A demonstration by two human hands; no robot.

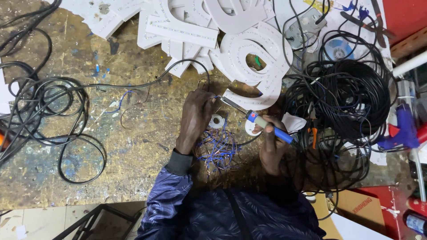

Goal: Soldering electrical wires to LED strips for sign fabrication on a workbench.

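Observation:
My right hand [272, 144] grips a blue-handled soldering iron [258, 120]; its metal tip points up-left toward my left hand. My left hand [198, 115] pinches the end of a thin black wire [147, 82] right at the iron's tip. Just beyond the tip lies a white round sign letter [262, 53] studded with small lights. Below my left hand sit a small solder spool [216, 121] and a tangle of blue wire offcuts [218, 149].
More white sign letters [178, 26] are piled at the top. A big coil of black cable [342, 95] lies to the right, with orange-handled pliers [313, 133] and a purple glue gun [404, 129]. Loops of black cable [49, 111] spread across the worn bench at left.

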